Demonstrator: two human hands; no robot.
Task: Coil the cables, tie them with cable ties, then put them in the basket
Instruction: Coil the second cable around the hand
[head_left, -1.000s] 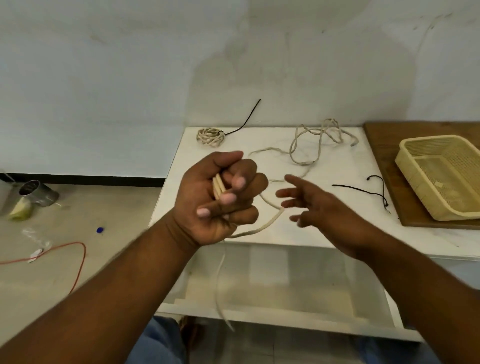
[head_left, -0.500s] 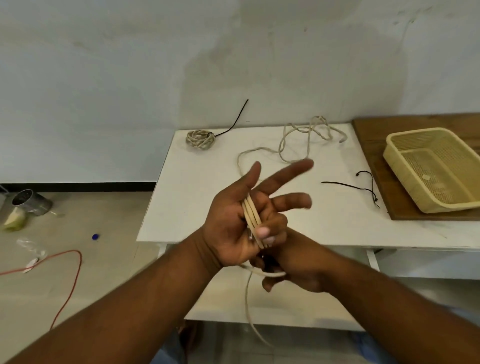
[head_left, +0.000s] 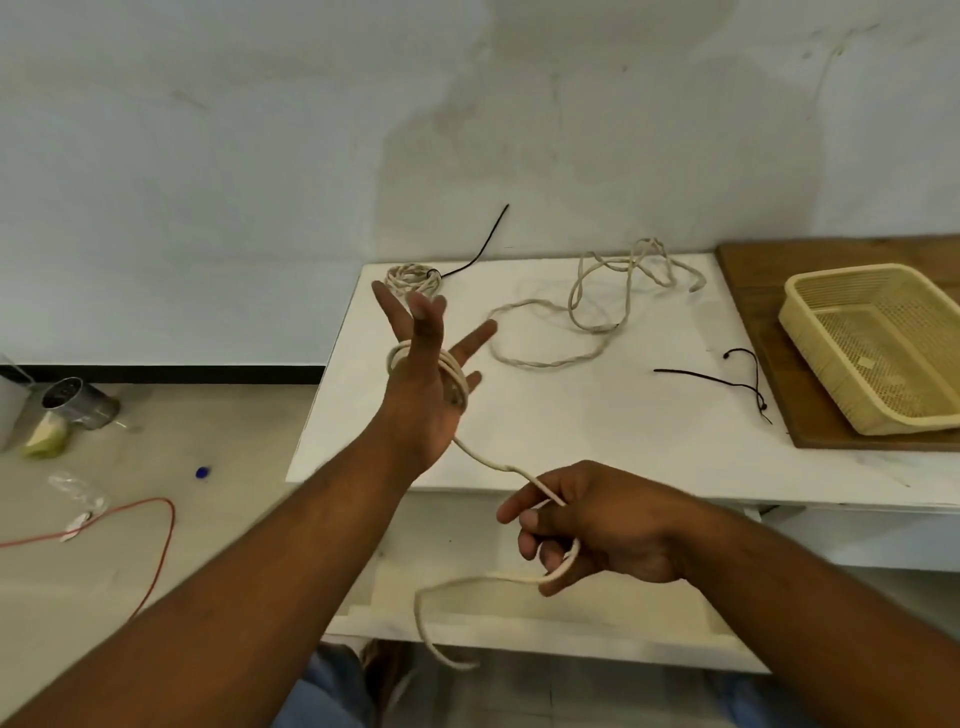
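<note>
- The white table (head_left: 597, 431) stands against a pale wall, and both arms reach in over its near edge
- A brown wooden board (head_left: 748, 270) lies on the right end of the table
- A cream plastic basket (head_left: 826, 364) with mesh walls sits on the board, well apart from both hands; no cable shows in the part of it that is in view
- The left hand (head_left: 423, 384) is raised above the table's left part with its fingers straight and spread wide; it carries rather than grips
- The right hand (head_left: 597, 525) is lower, in front of the table edge, with its fingers curled round the cable
- The cream cable (head_left: 488, 460) is wound in several loops round the left palm, runs down to the right hand, passes through those fingers and hangs in a loose curl below
- A loose cable (head_left: 545, 358), also cream, sprawls in open bends across the middle and back of the table
- A coiled cable (head_left: 413, 275) lies at the back left corner, with a black cable tie tail (head_left: 483, 244) sticking up from it towards the wall
- A black cable tie (head_left: 727, 382) lies flat on the table, between the loose cable and the board
- On the floor to the left are an orange cord (head_left: 161, 545), a tipped metal can (head_left: 78, 402) and a small blue cap (head_left: 202, 472)
</note>
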